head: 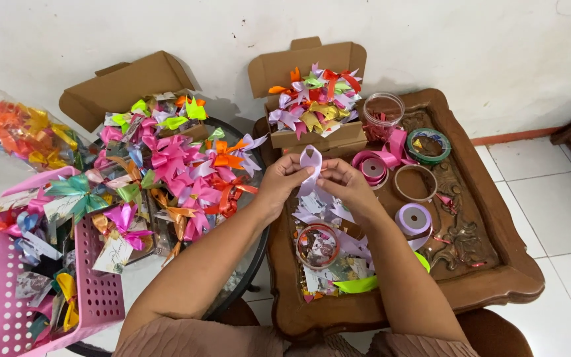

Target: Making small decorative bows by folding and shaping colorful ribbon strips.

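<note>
Item in hand: one looped strip of pale lilac satin ribbon (311, 163), pinched between the fingertips of my left hand (279, 182) and my right hand (342, 182), both closed on it, held above the carved brown wooden table (497, 277). The loop stood upright between the two hands, its tail hanging down toward the tabletop. Directly beneath: a scatter of cut lilac ribbon pieces and small printed cards (328, 211), and a round clear plastic tub with a red rim (317, 246). Just right of my right wrist: a lilac ribbon spool (414, 219); beyond it an empty clear tape ring (415, 183), a pink ribbon spool (373, 168) and a green-edged spool (429, 145). At the table's far edge: a clear plastic jar (383, 116), and an open brown cardboard box heaped with mixed-colour ribbon bows (315, 99). To my left, on a round dark glass table (246, 264): a large pile of pink, orange and green ribbon bows (180, 172) and a second open cardboard box (123, 86). Nearest left: a pink perforated plastic basket (97, 291) holding more bows.
</note>
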